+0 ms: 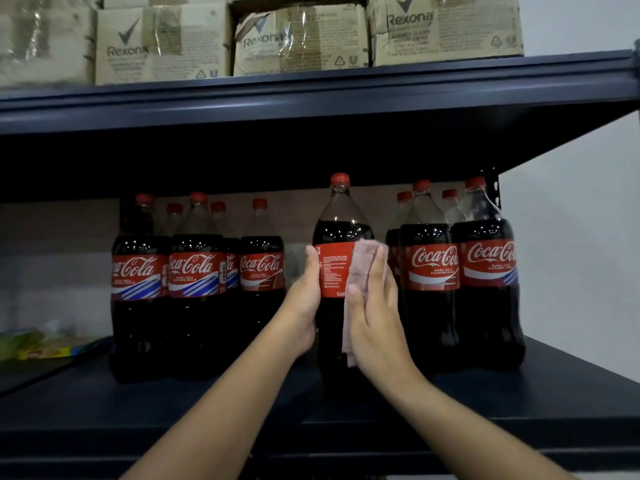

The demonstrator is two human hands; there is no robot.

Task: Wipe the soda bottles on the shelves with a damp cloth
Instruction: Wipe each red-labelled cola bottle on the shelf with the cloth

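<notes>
You are mid-wipe on one tall dark plastic cola bottle with a red cap and red label [337, 271], which stands near the front edge of the dark metal shelf [571, 393], forward of the rest; your left hand [306, 299] grips its left side with fingers curled round the label, steadying it; your right hand [372, 306] presses a pale pink damp cloth [358, 271] flat against the label's right side, fingers straight over the fabric; judging by this, the next move calls for turning the bottle with the left hand so the cloth reaches the back, then the neck and cap; the left group of cola bottles [194, 282] and the right group of cola bottles [460, 271] crowd close on either side, so a wide sweep could knock them; the taped cardboard boxes [166, 43] on the upper shelf stay clear of your work.
</notes>
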